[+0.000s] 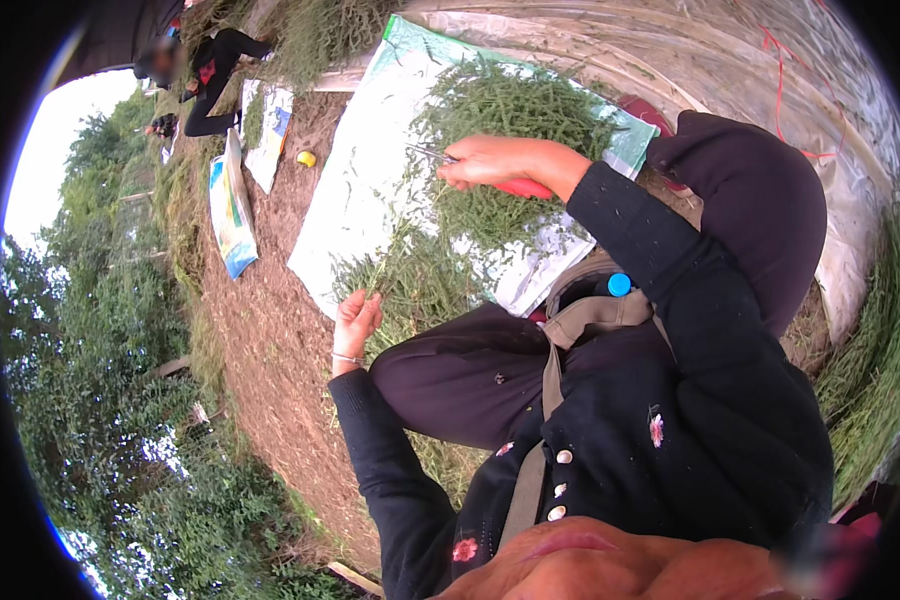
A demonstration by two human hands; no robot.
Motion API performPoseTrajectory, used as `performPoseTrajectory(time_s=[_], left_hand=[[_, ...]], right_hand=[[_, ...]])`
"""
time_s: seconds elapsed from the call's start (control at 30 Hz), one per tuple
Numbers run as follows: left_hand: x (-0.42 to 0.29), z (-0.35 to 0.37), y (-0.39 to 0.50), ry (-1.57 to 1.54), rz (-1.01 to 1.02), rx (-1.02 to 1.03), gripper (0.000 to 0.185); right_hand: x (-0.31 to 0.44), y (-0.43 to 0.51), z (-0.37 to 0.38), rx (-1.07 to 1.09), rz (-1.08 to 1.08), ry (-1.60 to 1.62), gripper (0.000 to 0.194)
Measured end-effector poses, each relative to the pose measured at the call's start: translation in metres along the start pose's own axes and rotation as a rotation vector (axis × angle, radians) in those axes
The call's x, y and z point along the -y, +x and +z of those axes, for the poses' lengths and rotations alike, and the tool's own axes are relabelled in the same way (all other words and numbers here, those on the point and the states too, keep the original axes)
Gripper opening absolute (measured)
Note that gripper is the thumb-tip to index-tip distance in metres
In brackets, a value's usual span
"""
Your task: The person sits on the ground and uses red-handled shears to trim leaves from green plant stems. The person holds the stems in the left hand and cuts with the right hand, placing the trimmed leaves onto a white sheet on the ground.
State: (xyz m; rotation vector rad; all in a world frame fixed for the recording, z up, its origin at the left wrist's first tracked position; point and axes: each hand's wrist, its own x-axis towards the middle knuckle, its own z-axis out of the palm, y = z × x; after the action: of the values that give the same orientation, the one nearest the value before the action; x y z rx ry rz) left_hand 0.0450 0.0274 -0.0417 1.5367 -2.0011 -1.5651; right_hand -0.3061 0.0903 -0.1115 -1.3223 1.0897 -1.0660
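My right hand (480, 161) grips a pair of red-handled shears (525, 188), whose narrow metal blades (429, 154) point left above the sheet. Pinched in the fingers of my left hand (358, 319), near my knee, are thin green stems (376, 276). A large heap of cut feathery green sprigs (525, 112) lies beneath and beyond my right hand. Closer to my left hand is a looser pile of leafy stems (427, 281). Both piles rest on a white plastic sheet (360, 187) with green edging. I cannot tell whether the blades are parted.
A strapped bag (596, 309) with a blue cap (619, 284) sits at my lap. Printed sacks (232, 210) and a yellow round object (306, 159) lie on bare soil (270, 315). Another person (214, 79) sits farther off. Crumpled plastic film (720, 60) and red string (780, 90) are opposite.
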Motion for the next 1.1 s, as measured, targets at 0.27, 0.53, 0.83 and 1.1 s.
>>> performPoseTrajectory(time_s=[0.27, 0.53, 0.83, 1.1], left_hand=[[0.008, -0.002, 0.009, 0.161, 0.219, -0.05, 0.018], [0.021, -0.019, 0.014, 0.354, 0.333, -0.332, 0.007], [-0.02, 0.002, 0.002, 1.039, 0.54, -0.689, 0.019], [-0.036, 0.017, -0.005, 1.243, 0.681, -0.747, 0.023]], right_hand=[[0.002, -0.005, 0.002, -0.083, 0.082, 0.016, 0.036], [0.005, -0.011, -0.002, -0.234, 0.142, 0.187, 0.036], [0.034, -0.01, 0.022, 0.078, 0.062, 0.322, 0.034], [0.016, -0.001, 0.05, 0.161, 0.15, 0.293, 0.033]])
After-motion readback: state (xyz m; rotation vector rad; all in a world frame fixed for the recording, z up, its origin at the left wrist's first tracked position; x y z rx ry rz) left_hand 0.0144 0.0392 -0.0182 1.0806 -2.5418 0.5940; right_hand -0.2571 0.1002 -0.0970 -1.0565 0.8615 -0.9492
